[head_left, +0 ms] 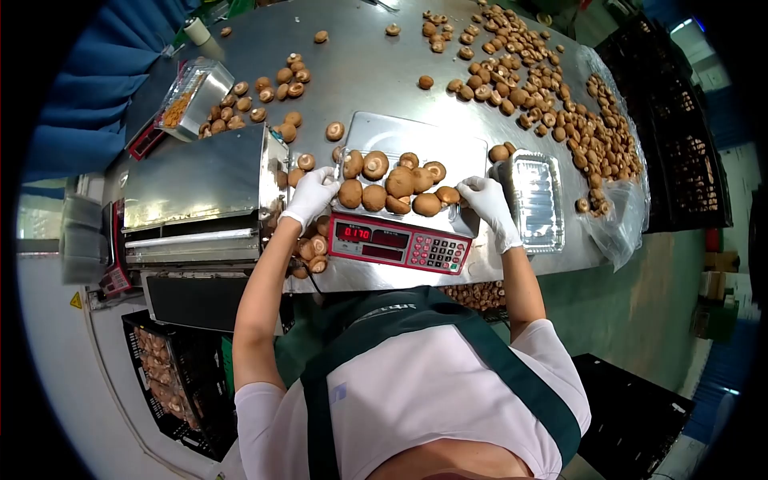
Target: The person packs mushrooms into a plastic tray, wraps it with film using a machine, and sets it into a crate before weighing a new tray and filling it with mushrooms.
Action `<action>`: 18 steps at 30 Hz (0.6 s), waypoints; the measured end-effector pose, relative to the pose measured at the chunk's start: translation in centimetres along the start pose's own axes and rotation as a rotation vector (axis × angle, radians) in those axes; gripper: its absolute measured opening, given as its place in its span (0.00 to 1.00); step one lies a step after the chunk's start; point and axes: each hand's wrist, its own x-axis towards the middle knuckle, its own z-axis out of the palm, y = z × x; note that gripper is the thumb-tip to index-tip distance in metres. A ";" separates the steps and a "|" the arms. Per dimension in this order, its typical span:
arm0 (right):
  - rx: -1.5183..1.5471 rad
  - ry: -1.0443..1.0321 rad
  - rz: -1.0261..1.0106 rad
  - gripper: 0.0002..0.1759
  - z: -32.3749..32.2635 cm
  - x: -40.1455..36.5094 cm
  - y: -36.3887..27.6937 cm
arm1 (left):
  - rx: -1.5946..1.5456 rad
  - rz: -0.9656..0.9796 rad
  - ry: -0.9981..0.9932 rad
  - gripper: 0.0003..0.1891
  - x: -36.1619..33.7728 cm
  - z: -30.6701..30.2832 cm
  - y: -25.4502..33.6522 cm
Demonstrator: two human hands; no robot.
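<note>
A clear plastic tray [450, 214] filled with brown mushrooms [400, 182] sits on the metal pan [392, 126] of a red electronic scale [400, 242]. Red digits on the scale's display read 0.170. At the tray's left end, the fingers of my left hand [314, 194], in a white glove, are closed on its edge. My right hand [488, 206], also gloved, pinches the opposite end, beside the outermost mushroom [447, 194]. The fingertips of both hands are partly hidden.
Empty clear trays [536, 204] stand right of the scale. A large mushroom pile [596, 144] spreads across the steel table's [352, 72] right side. At left is a metal machine [200, 180] with loose mushrooms [280, 84] behind it. Black crates [664, 120] stack at far right.
</note>
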 end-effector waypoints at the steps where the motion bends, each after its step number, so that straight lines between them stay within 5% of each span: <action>1: 0.038 0.021 -0.005 0.16 0.0 0.0 -0.2 | 0.000 -0.018 0.005 0.18 0.3 -0.1 -0.4; 4: -0.073 0.123 -0.134 0.14 0.2 0.0 -1.8 | 0.059 0.042 0.073 0.18 0.7 -1.4 -1.6; 10: 0.223 -0.002 -0.159 0.12 3.3 0.9 -9.8 | 0.094 0.075 0.209 0.19 -1.6 -9.8 -1.6; 18: 0.144 -0.014 -0.244 0.14 17.1 0.8 -22.9 | 0.131 0.018 0.250 0.17 -4.9 -25.7 -9.3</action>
